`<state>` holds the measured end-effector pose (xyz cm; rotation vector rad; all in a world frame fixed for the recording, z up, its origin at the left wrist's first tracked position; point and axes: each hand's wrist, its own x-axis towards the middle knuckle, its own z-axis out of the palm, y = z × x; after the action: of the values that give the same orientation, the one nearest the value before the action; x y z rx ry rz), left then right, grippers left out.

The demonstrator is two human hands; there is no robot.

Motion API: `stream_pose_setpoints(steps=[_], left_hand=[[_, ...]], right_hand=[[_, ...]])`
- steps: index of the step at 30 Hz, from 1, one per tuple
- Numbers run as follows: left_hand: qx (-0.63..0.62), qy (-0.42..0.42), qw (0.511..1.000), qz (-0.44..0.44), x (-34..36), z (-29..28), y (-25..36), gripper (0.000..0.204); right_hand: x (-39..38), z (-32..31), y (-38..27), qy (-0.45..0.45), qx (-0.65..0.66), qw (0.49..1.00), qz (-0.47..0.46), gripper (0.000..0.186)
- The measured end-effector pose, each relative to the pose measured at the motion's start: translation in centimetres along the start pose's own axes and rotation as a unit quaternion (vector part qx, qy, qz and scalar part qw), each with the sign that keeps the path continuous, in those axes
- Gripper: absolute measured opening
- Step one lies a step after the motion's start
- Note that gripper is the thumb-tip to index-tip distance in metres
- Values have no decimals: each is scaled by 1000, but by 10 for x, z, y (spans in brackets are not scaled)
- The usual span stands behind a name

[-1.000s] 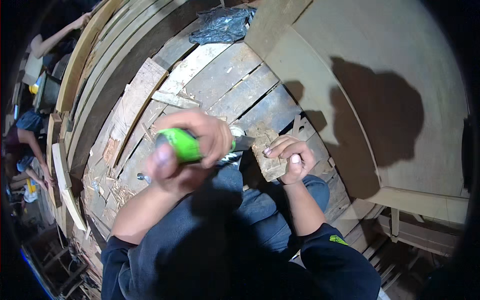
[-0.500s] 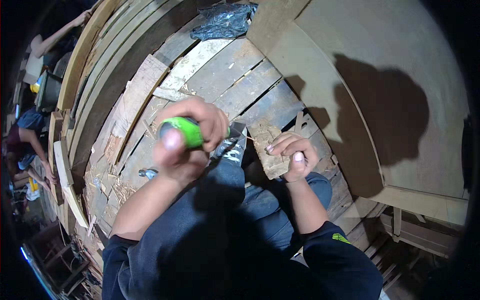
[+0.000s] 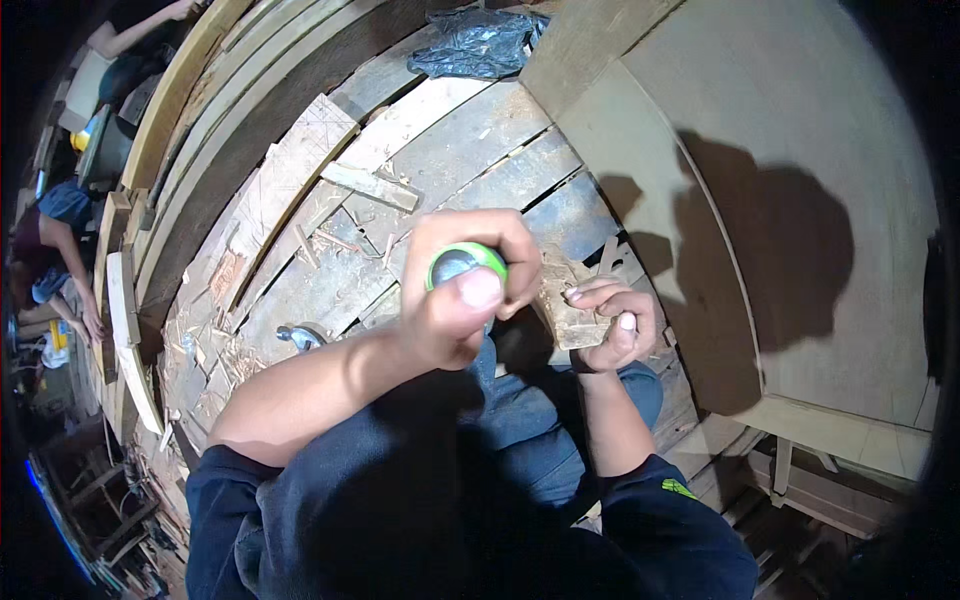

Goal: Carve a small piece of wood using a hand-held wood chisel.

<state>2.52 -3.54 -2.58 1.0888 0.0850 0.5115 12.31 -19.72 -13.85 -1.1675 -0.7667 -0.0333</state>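
My left hand is wrapped round the green handle of a chisel, its thumb over the dark butt end. The blade is hidden behind my fingers. Just to the right, my right hand grips a short, rough block of wood, fingers on its upper face and thumb at its near edge. The chisel hand is close to the left side of the block; whether the blade touches the wood cannot be seen. The block is held above my bent legs.
Wood shavings and offcuts litter the plank floor. A blue clamp-like metal tool lies left of my arm. Curved timber ribs rise at left, a plywood panel at right. Another person's arm shows far left.
My left hand has moved right with the chisel, closer to the block, and its handle end now faces up toward me. My right hand still grips the block. The view has shifted slightly.
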Motion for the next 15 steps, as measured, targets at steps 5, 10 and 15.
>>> stream_pose_setpoints(steps=[5, 10, 15], left_hand=[[-54, 24, 994, 88, 5, -15, 11, 51], [-44, -30, 993, 105, 6, -9, 52, 54], [89, -9, 996, -9, -4, -3, -19, 56]], right_hand=[[-1, 0, 1, -4, -15, 1000, 2, 29], [-1, -2, -2, -17, -31, 999, 23, 33], [-3, -3, -1, -13, -17, 999, 31, 32]])
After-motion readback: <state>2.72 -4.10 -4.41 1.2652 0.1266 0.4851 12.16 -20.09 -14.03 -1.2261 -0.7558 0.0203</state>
